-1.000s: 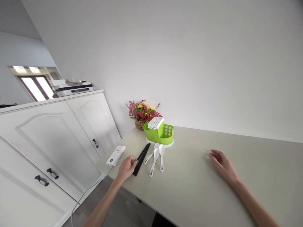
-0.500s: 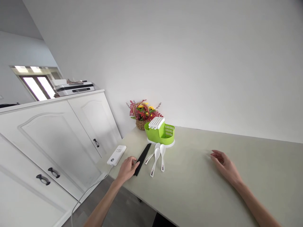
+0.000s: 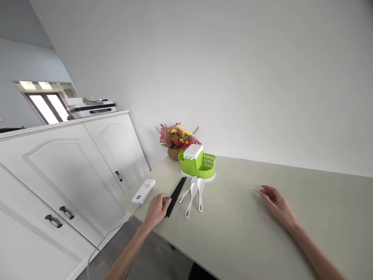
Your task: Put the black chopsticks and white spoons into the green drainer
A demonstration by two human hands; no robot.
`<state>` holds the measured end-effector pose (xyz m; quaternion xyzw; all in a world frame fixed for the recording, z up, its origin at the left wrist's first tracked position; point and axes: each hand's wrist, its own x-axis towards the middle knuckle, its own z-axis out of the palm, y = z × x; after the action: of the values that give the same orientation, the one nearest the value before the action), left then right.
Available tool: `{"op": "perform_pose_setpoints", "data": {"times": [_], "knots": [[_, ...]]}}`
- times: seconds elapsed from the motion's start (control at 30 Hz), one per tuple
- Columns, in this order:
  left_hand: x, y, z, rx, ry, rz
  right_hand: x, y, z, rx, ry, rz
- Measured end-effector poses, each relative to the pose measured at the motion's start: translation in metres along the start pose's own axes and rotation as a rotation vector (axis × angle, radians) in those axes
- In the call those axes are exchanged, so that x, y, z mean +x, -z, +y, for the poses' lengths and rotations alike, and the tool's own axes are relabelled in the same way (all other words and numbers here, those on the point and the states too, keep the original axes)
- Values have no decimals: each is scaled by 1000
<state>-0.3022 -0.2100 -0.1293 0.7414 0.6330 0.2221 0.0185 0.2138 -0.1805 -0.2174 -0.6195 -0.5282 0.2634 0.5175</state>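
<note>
My left hand (image 3: 158, 208) rests at the table's left edge, loosely curved, with the thumb apart from the fingers. Its thumb tip meets the edge of a bundle of black chopsticks (image 3: 175, 197); nothing shows in its grasp. Right of the chopsticks lie three white spoons (image 3: 191, 200), bowls toward a green cutlery holder (image 3: 190, 167) with a white slotted top and a white base. Far to the right, my right hand (image 3: 278, 206) lies on the table, relaxed and open, holding nothing.
Behind the holder stands a wicker basket of flowers (image 3: 174, 153). A white power bank (image 3: 144, 191) with a cable (image 3: 112, 232) lies near the left edge of the table (image 3: 233, 229). White cabinets (image 3: 107, 151) stand on the left; a wall backs the table.
</note>
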Motion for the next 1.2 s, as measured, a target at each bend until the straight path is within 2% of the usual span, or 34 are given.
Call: {"op": "perform_pose_setpoints", "data": {"times": [0.6,1.2], "knots": [[-4,1,-5,-97,-32,8,0,1,1,-24,6,-15],[-6,2,-3,-91,-32,7,2,-1,3,-17,-1,-9]]}}
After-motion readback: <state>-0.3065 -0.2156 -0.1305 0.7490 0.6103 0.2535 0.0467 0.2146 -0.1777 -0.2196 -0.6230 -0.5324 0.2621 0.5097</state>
